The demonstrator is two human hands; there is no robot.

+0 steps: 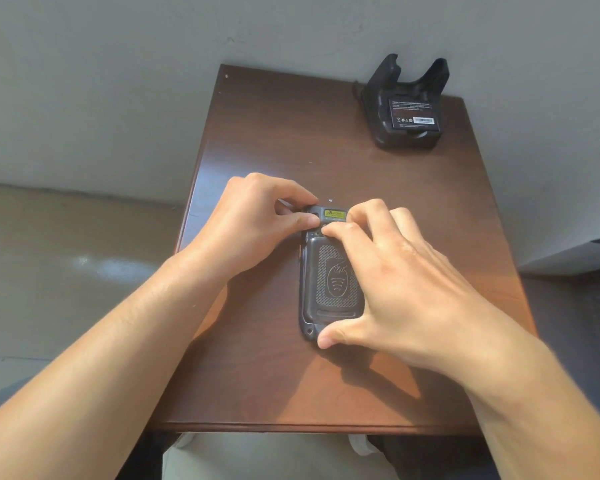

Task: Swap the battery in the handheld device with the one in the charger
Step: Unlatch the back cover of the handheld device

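Observation:
A dark grey handheld device (329, 282) lies face down in the middle of the brown table (278, 133), its textured back cover on and a yellow label at its far end. My left hand (257, 220) pinches the device's far left corner with thumb and fingers. My right hand (395, 282) spans the device, with fingertips on its far end near the label and the thumb at its near end. A black charger cradle (407, 105) stands at the table's far right corner with a labelled black battery (414, 114) seated in it.
The table stands against a pale wall, with floor to its left and right. Its near edge is just in front of my lap. A small white speck lies on the table beyond the device.

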